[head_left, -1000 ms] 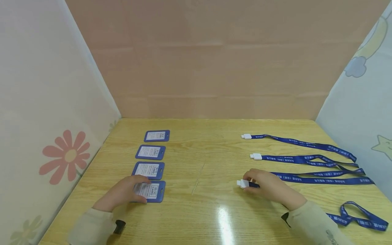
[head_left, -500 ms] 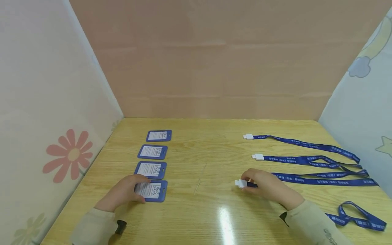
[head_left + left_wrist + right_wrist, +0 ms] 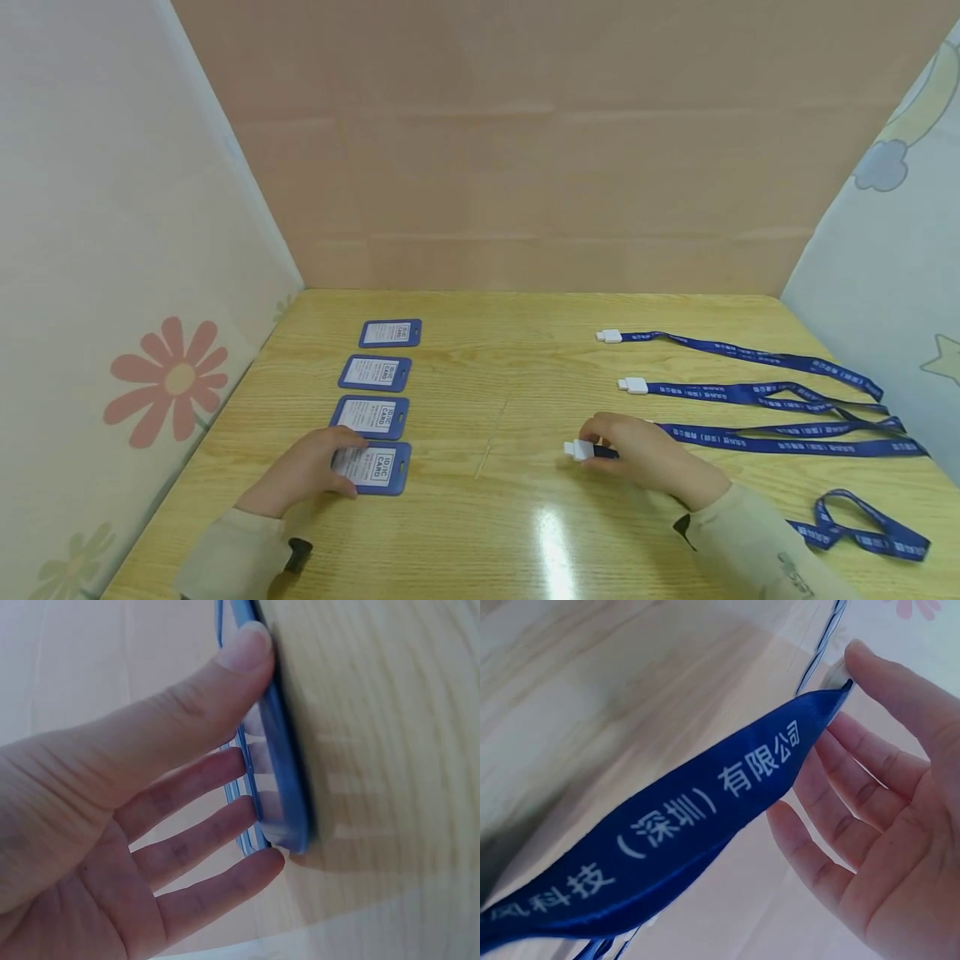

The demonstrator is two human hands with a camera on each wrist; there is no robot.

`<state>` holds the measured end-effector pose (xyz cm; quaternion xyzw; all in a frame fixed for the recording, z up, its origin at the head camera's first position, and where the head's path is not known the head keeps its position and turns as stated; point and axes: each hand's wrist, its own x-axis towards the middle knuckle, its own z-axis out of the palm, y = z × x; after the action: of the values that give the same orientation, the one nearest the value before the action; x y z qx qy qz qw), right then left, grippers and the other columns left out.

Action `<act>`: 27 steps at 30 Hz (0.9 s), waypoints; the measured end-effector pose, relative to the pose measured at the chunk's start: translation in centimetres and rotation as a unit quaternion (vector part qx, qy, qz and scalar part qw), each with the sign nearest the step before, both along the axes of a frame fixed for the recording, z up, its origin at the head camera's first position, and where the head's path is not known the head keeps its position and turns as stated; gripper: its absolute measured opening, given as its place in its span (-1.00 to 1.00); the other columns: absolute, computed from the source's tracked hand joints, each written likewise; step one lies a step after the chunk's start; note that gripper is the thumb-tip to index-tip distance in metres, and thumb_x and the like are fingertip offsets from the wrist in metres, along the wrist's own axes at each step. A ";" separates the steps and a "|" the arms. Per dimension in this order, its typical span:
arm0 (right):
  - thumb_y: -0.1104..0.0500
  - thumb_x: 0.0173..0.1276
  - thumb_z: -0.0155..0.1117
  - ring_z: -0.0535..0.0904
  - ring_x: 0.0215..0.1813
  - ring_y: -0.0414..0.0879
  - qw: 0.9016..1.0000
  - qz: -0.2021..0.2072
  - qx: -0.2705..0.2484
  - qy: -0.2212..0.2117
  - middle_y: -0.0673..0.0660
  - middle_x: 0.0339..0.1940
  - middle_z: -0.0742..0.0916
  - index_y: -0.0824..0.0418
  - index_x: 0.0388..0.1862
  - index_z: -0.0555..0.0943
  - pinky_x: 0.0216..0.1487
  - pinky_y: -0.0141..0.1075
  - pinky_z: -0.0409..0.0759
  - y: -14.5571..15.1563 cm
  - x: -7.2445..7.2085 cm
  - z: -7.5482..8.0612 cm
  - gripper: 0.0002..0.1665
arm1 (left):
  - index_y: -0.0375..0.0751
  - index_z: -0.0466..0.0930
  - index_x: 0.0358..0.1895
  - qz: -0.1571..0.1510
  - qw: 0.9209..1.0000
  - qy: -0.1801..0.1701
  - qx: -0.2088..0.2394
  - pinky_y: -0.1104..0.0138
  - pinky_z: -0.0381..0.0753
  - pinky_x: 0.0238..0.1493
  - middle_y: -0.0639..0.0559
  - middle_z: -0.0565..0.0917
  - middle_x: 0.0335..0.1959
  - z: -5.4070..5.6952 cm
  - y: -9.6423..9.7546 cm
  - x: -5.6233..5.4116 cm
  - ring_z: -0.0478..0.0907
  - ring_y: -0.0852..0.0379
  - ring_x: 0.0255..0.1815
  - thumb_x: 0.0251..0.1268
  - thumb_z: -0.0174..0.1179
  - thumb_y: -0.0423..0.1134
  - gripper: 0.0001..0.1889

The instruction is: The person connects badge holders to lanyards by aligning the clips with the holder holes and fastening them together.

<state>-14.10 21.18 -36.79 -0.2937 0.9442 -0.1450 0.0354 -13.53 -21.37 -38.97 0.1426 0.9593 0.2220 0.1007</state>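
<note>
At the near left, a blue badge holder [image 3: 382,468] with a white "ID/IC CARD" insert lies flat on the table. My left hand [image 3: 303,468] spans its left end, thumb at the near long edge and fingertips at the far one; the left wrist view has the thumb [image 3: 247,649] on the blue rim. To the right, my right hand [image 3: 637,454] pinches a dark blue lanyard [image 3: 682,817] just behind its white plastic clip [image 3: 579,450], which points left. White lettering runs along the strap, and its tail [image 3: 873,533] trails under the right forearm.
Three more badge holders [image 3: 369,417] lie in a column behind the held one. More blue lanyards [image 3: 705,390] are stretched out at right, with white clips [image 3: 633,385] toward the middle. Patterned side walls [image 3: 172,379] and a plain back panel [image 3: 525,167] surround the wooden table [image 3: 480,350].
My right hand has shifted slightly left, drawing the lanyard and its clip along, and the looped tail has followed. The left hand stays at the same badge holder.
</note>
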 end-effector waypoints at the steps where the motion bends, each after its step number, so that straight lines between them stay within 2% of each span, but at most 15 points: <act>1: 0.06 0.13 0.38 0.56 -0.32 -0.27 1.000 0.003 -0.001 -0.001 -0.12 -0.31 0.68 0.08 -0.24 0.62 -0.35 -0.44 0.55 -0.1 0.0 0.0 -0.77 | -0.29 0.62 -0.10 -0.001 1.000 -0.001 0.001 -0.03 0.51 0.10 -0.13 0.67 -0.07 -0.1 0.0 -0.1 0.56 -0.09 -0.02 -0.44 0.55 -0.26 -0.40; 7: 0.07 0.11 0.39 0.57 -0.34 -0.24 1.000 0.026 0.000 0.009 -0.10 -0.34 0.68 0.11 -0.26 0.62 -0.35 -0.45 0.55 -0.9 -0.3 -0.1 -0.76 | -0.29 0.63 -0.10 0.002 1.000 -0.002 0.000 -0.02 0.52 0.09 -0.12 0.67 -0.08 -0.3 -0.1 -0.3 0.57 -0.08 -0.03 -0.47 0.56 -0.26 -0.38; 17: 0.04 0.14 0.37 0.60 -0.30 -0.24 0.999 0.042 0.004 0.016 -0.09 -0.33 0.68 0.12 -0.24 0.62 -0.30 -0.42 0.58 -2.3 -0.6 -0.4 -0.75 | -0.31 0.62 -0.09 0.006 1.000 0.000 -0.007 -0.04 0.49 0.13 -0.18 0.66 -0.03 0.1 0.3 -0.2 0.54 -0.18 0.06 -0.47 0.56 -0.29 -0.38; 27: 0.01 0.14 0.36 0.58 -0.30 -0.26 0.999 0.050 0.004 0.011 -0.09 -0.33 0.68 0.10 -0.24 0.62 -0.30 -0.43 0.57 -3.9 -1.0 -0.8 -0.74 | -0.31 0.63 -0.14 -0.005 1.000 0.006 -0.011 0.00 0.53 0.08 -0.14 0.67 -0.09 0.0 0.1 -0.3 0.57 -0.09 -0.03 -0.50 0.57 -0.26 -0.39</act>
<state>-15.06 17.29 -37.55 -0.3421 0.9292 -0.1358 0.0339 -13.82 -21.31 -38.93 0.1472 0.9615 0.2104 0.0976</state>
